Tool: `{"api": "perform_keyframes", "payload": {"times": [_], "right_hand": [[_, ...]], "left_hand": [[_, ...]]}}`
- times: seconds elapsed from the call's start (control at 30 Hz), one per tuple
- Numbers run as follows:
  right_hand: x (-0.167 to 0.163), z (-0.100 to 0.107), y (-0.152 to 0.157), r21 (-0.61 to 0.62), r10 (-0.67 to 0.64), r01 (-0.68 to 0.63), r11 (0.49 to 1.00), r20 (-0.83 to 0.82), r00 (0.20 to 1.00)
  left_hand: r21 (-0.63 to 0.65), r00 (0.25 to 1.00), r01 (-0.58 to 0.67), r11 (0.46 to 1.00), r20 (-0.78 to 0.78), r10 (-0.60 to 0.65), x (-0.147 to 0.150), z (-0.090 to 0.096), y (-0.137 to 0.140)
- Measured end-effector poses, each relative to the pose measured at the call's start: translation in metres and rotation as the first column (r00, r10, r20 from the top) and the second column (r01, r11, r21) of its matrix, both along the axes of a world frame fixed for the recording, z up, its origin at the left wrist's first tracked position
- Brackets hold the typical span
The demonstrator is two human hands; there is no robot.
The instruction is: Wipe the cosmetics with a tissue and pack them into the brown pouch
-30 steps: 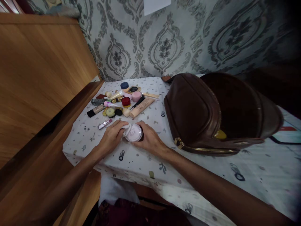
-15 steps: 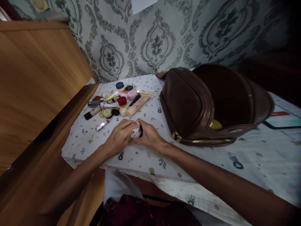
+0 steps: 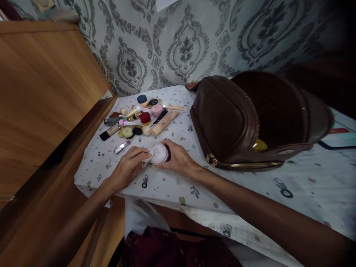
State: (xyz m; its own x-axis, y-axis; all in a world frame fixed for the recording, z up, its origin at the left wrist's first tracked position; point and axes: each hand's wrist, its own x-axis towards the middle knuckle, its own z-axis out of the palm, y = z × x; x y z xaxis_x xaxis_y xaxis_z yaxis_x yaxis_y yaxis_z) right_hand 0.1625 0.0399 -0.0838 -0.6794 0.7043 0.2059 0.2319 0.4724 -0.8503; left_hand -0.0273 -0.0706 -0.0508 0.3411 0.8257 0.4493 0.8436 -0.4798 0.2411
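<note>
My right hand (image 3: 178, 157) is wrapped round the right side of a round powder jar (image 3: 159, 153), which has a clear rim and a pale top facing up. Against the jar's left edge, my left hand (image 3: 129, 167) pinches a small white piece (image 3: 147, 158); it looks like a wipe or pad, but its kind is unclear. Both hands are above the near part of the patterned white cloth (image 3: 167, 193). Just beyond my left fingers lies a small silver and pink tube (image 3: 122, 147).
Behind the hands is a cluster of cosmetics, including a beige squeeze tube (image 3: 165, 123), a red-lidded jar (image 3: 145, 118) and a blue-lidded jar (image 3: 142, 99). A large open brown leather bag (image 3: 225, 122) stands at right. A wooden panel (image 3: 50, 92) borders the left side.
My left hand has drawn left and down, away from the jar's middle, with the white piece. The jar's pale top now shows. My right hand stays on the jar.
</note>
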Motion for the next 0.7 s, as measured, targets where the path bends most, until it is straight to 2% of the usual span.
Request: {"api": "perform_keyframes", "payload": {"times": [0.13, 0.27, 0.37, 0.53, 0.6, 0.7], "right_hand": [[0.001, -0.003, 0.002, 0.039, 0.042, -0.043, 0.998, 0.008, 0.999], [0.003, -0.004, 0.005, 0.103, 0.101, -0.097, 0.99, -0.039, 0.994], [0.004, -0.004, 0.006, 0.061, 0.086, -0.082, 0.995, -0.056, 0.995], [0.002, -0.003, 0.007, -0.125, -0.006, -0.004, 0.992, -0.075, 0.997], [0.001, -0.002, 0.008, -0.144, -0.053, 0.04, 0.989, -0.092, 0.994], [0.001, -0.001, 0.009, -0.136, -0.11, 0.097, 0.986, -0.093, 0.99]], "left_hand": [[-0.058, 0.98, -0.149, 0.987, 0.123, 0.155, -0.003, -0.007, 0.01], [-0.141, 0.939, -0.235, 0.962, 0.221, 0.262, -0.002, -0.01, 0.014], [-0.187, 0.91, -0.278, 0.942, 0.263, 0.321, -0.002, -0.013, 0.01], [-0.189, 0.886, -0.321, 0.928, 0.285, 0.365, 0.005, -0.016, 0.0], [-0.179, 0.886, -0.325, 0.929, 0.287, 0.365, 0.01, -0.017, -0.003], [-0.076, 0.915, -0.281, 0.957, 0.28, 0.291, 0.018, -0.018, -0.006]]}}
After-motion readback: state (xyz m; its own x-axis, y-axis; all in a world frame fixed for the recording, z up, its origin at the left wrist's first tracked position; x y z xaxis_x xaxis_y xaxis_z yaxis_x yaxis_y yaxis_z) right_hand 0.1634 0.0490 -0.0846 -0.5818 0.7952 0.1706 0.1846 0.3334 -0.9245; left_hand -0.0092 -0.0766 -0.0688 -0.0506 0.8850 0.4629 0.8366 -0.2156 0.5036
